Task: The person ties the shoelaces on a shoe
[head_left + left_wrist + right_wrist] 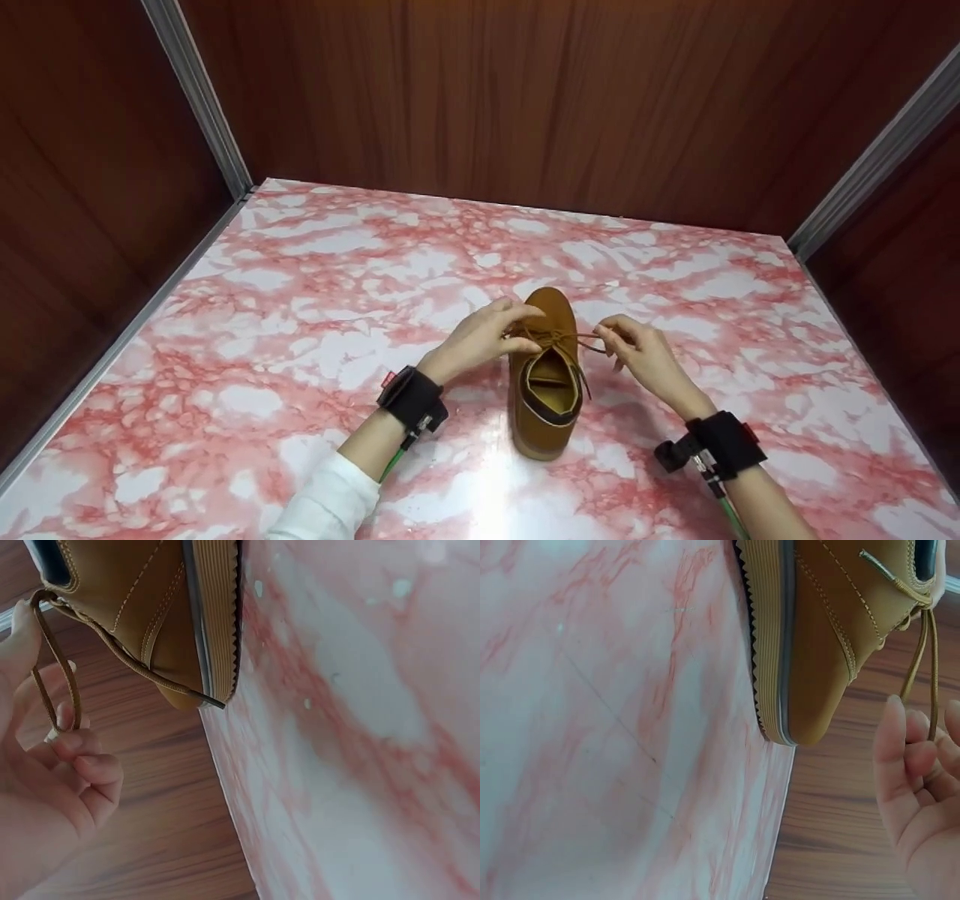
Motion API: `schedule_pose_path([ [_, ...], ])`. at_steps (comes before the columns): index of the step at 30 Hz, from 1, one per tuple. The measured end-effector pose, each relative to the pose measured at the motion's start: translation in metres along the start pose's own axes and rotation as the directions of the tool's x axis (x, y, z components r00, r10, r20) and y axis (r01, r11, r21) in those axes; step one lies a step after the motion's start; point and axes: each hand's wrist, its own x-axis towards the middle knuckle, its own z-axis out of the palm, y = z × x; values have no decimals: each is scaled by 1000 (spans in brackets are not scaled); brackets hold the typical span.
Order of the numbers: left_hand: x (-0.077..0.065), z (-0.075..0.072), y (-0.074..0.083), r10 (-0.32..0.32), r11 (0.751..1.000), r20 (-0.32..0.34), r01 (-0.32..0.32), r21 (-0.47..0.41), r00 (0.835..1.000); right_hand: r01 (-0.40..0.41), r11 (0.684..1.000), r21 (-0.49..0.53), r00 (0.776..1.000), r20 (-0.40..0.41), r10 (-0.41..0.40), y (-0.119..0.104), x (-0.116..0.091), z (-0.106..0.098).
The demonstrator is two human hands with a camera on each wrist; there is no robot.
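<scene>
One tan-brown lace-up shoe (551, 304) stands on its sole with its toe pointing away from me. Its brown lace is tied in loops at the front of the opening. On the left, my left hand (476, 341) holds a lace loop (66, 669) in its curled fingers, thumb near the knot. To the right, my right hand (641, 356) pinches the other lace loop (934, 675), drawn out sideways from the shoe. A loose lace end (169, 683) hangs down the shoe's side in the left wrist view; another lace tip (876, 564) shows in the right wrist view.
Beneath the shoe lies a table (330, 262) with a red-and-white marbled top. Dark wood panels (480, 105) enclose it at the back and sides, with metal posts (202, 97) at the corners. Black straps with small cameras (412, 397) sit on both wrists.
</scene>
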Motion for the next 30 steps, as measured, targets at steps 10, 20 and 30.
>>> schedule_pose_path([
  [10, 6, 6, 3, 227, 957, -83, -206, 206, 970, 91, 993, -80, 993, 86, -84, -6, 3, 7],
  [20, 17, 11, 7, 296, 949, -65, -286, 132, 953, 227, 969, -98, 971, 97, -218, -14, 12, 17],
  [30, 16, 11, 6, 281, 960, -11, -281, 18, 960, 264, 956, -124, 964, 55, -259, -20, 17, 19],
])
